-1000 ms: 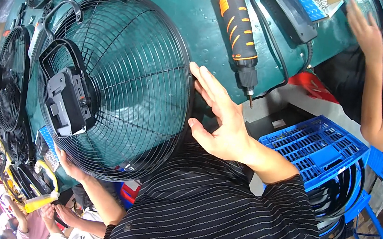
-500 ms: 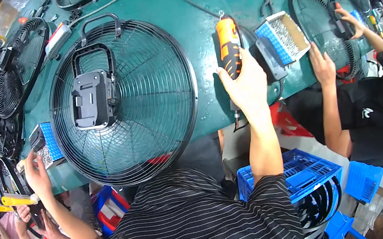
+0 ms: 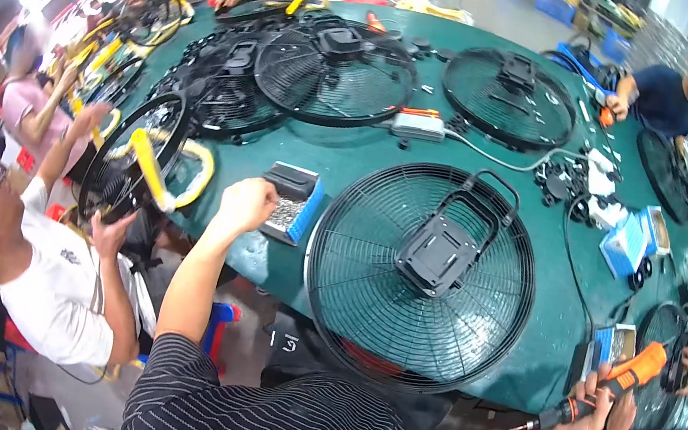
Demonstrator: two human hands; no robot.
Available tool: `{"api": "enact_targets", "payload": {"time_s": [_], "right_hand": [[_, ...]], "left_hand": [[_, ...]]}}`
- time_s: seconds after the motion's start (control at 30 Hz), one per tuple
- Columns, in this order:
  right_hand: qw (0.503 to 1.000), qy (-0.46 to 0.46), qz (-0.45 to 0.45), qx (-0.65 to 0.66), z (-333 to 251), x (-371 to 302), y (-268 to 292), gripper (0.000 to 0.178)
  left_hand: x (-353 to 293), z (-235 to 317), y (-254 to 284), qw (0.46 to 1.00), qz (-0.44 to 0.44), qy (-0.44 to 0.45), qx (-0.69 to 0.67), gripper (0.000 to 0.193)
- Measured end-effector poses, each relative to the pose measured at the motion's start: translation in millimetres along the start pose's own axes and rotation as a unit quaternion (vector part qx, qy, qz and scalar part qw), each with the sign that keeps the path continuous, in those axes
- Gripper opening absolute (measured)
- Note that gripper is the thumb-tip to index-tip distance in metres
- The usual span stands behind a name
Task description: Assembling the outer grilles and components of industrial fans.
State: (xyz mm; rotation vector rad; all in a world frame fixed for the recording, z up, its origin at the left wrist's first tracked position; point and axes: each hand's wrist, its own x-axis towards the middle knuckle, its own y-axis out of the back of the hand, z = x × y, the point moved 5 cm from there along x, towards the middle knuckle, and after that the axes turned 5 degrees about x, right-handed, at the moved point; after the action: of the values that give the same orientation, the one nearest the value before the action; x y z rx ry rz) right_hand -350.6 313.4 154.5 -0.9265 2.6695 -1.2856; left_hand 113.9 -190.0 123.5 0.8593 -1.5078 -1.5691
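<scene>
A large round black fan grille (image 3: 348, 306) lies on the green table in front of me. A black mounting box (image 3: 438, 257) with a looped handle bracket (image 3: 504, 200) sits on the grille. My left hand (image 3: 247, 204) is closed at the left edge of a blue-and-white box of small screws (image 3: 283, 214); its fingertips are hidden, so what it may hold does not show. In my right hand (image 3: 587, 411) is an orange-and-black electric screwdriver (image 3: 636, 368), gripped right of the grille with its bit pointing down and left.
Several more fan grilles (image 3: 334, 78) lie farther back. A white power strip (image 3: 418, 126) with a grey cable rests behind my grille. Another screw box (image 3: 615, 342) stands at the right. Co-workers sit close on both sides; the left one holds a black ring (image 3: 99, 167).
The view has swung toward the left. My left hand has closed beside the screw box, where its fingers were apart before. My right hand has raised the screwdriver, its bit now pointing left.
</scene>
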Motion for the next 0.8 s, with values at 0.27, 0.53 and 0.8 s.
{"api": "enact_targets", "payload": {"time_s": [0.27,0.53,0.8], "right_hand": [[0.977,0.177,-0.008,-0.115,-28,-20,-65,0.077],[0.965,0.211,-0.148,0.048,22,-55,-166,0.061],[0.966,0.201,-0.095,0.130,41,-69,-189,0.050]], "left_hand": [[-14,13,30,0.992,0.123,-0.040,-0.015,0.010],[-112,179,27,0.703,-0.227,-0.152,-0.657,0.011],[-155,253,27,0.541,-0.305,-0.230,-0.749,0.012]]}}
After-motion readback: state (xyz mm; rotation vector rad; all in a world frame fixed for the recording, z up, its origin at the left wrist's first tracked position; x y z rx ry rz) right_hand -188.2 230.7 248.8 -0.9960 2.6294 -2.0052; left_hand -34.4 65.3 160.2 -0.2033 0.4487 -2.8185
